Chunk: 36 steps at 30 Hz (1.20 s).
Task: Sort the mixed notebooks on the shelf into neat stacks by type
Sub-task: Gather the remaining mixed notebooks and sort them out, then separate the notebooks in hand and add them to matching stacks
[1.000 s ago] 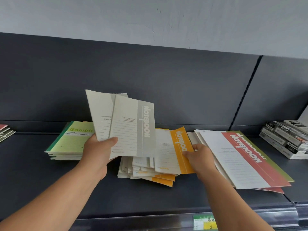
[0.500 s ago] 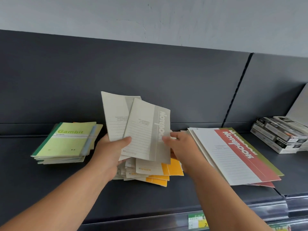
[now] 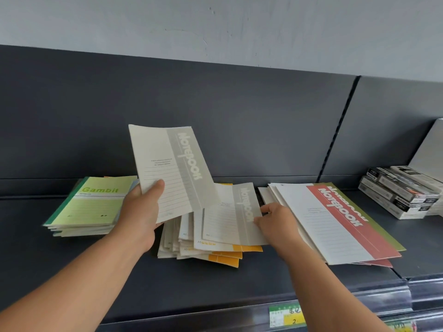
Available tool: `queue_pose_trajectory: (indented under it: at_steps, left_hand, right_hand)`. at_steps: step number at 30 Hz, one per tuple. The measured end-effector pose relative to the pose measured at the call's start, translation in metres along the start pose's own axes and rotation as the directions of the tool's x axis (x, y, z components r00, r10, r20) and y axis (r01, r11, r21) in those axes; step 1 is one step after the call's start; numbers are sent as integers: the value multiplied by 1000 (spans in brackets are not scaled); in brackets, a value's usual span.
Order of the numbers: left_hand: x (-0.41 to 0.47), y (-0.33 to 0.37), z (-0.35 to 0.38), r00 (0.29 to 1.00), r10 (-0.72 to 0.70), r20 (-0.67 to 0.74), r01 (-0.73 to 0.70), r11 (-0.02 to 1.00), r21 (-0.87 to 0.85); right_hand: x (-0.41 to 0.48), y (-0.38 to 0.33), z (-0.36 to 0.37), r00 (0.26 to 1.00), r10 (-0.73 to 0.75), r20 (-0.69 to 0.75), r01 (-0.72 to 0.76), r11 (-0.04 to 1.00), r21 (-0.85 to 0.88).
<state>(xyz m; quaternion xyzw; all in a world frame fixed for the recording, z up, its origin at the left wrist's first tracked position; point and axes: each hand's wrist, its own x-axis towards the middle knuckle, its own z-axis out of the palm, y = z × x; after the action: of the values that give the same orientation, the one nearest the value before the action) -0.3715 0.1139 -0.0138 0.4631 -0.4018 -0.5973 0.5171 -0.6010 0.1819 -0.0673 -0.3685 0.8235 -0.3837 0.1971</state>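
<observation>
Head view is looking down on a dark shelf (image 3: 119,271) where notebooks are lying in three groups. At the left, a green stack (image 3: 93,207) marked "Gambit" is sitting square on the shelf. In the middle, a messy pile (image 3: 206,250) of small cream and orange notebooks is spreading out in a fan. At the right, large notebooks (image 3: 335,226) with red and olive bands are lying overlapped, the red-banded one on top.

The left hand (image 3: 141,216) is holding a grey notebook (image 3: 172,171) raised above the pile, tilted back toward the shelf's rear panel; the thumb is pressing on the front cover near its lower left corner and the other fingers are hidden behind it, so the hand is clamped on it. More than one notebook may be in that grip, though I cannot tell.

The right hand (image 3: 275,221) is resting at the right edge of a second grey notebook (image 3: 235,214), which is lying on top of the messy pile. Its fingers are curled together against that edge, touching it; whether they are pinching it or only pressing on it I cannot tell.

Boxes (image 3: 402,190) are sitting stacked at the far right, well apart from the notebooks. A price tag (image 3: 285,316) is showing on the shelf's front rail.
</observation>
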Motion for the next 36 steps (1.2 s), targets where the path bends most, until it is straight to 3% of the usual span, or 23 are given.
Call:
queue_pose_trajectory:
  at_steps: [7, 12, 20, 26, 33, 36]
  left_hand:
    - [0, -16, 10, 994, -58, 95, 39, 979, 200]
    - [2, -35, 13, 993, 8, 114, -58, 895, 443]
    - [3, -43, 12, 969, 160, 188, -247, 585, 772]
    - [-4, -40, 5, 951, 187, 246, -304, 420, 855]
    - [-15, -23, -27, 877, 282, 388, -429, 97, 898]
    - [-19, -12, -55, 843, 325, 430, -456, 6, 890]
  right_hand:
    - [-9, -4, 4, 997, -63, 39, 60, 996, 60]
    - [-18, -1, 11, 986, -146, 76, 146, 989, 2]
    - [-30, -7, 7, 959, -206, 193, 245, 948, -203]
    - [-32, -10, 13, 958, -213, 193, 269, 900, -343]
    - [-51, -40, 25, 935, -314, 162, 352, 794, -495]
    - [-68, -65, 34, 909, -384, 162, 409, 750, -519]
